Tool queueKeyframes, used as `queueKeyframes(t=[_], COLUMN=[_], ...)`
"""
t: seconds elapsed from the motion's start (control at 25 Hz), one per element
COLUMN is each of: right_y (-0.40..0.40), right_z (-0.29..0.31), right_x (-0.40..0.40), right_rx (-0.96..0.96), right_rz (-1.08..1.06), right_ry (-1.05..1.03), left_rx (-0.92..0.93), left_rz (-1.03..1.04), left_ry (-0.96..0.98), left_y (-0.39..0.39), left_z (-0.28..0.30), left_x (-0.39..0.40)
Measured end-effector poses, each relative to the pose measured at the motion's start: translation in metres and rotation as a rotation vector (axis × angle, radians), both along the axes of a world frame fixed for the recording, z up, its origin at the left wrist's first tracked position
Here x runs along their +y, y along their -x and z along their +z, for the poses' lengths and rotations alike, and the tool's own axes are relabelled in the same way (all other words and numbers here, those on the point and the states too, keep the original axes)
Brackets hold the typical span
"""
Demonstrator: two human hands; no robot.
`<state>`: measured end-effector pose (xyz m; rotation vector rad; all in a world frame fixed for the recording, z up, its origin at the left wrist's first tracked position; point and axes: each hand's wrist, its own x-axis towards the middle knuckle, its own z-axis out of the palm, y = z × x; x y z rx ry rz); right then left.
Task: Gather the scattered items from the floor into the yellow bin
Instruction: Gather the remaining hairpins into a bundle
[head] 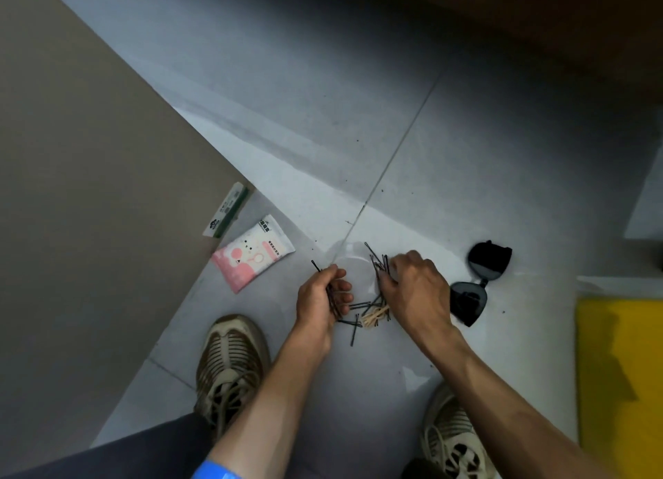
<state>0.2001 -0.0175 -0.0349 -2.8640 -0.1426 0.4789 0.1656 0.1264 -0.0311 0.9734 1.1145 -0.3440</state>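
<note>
Head view gives me the grey floor [358, 120] and yellow bin [620, 389] at right. Sunglasses [473, 285] lie just beside my right hand [412, 288], which pinches several hairpins [380, 263]; my left hand [319, 295] clenches another bundle. Loose pins [355, 329] lie between the hands.

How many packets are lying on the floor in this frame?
2. A pink and white packet lies flat left of the left hand; a green and white packet lies beyond it, against the brown panel, partly hidden.
</note>
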Motion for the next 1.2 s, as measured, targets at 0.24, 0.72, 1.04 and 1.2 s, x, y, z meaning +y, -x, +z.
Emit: queueKeyframes(t=[0.24,0.72,1.04,1.2], right_y=[-0.014,0.003,-0.018,0.001], right_z=[-0.007,-0.007,0.022,0.028], right_x=[0.010,0.020,0.012,0.008], right_rx=[0.005,-0.019,0.412,0.199], right_rz=[-0.002,0.005,-0.630,-0.489], right_ry=[0.088,0.101,-0.878,-0.869], left_rx=[-0.006,-0.019,-0.049,-0.046], left_rz=[0.023,0.096,0.053,0.048], left_ry=[0.001,-0.010,0.082,0.138], left_y=[0.004,0.000,-0.023,-0.030], left_z=[0.001,-0.006,0.003,0.004], left_x=[-0.010,-0.014,-0.027,-0.029])
